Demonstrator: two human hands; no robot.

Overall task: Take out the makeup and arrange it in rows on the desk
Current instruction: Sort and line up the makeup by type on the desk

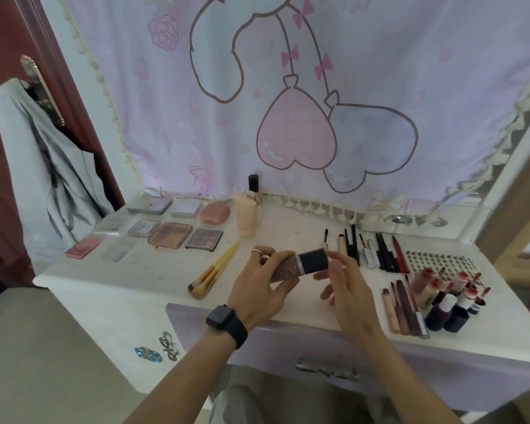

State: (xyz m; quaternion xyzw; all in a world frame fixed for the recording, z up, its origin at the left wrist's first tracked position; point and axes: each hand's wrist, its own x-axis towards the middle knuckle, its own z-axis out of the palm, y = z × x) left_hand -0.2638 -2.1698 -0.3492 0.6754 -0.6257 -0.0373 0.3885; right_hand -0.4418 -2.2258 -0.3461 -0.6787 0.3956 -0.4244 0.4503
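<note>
My left hand (262, 287) grips a foundation bottle (299, 266) with a brown body and a black cap, held on its side above the middle of the white desk (153, 289). My right hand (344, 286) hovers beside the cap with relaxed fingers, barely touching it or just off it. Palettes (170, 234) lie in rows at the back left. Pencils and wands (377, 250) line up at the right, and lip products (401, 307) sit at the front right.
A peach tube (246, 217) and a black-capped bottle (254, 186) stand at the back. Makeup brushes (213, 272) lie left of my hands. A sticker sheet (433, 260) lies at the right. A lilac drawer (318, 359) juts out below. A curtain hangs behind.
</note>
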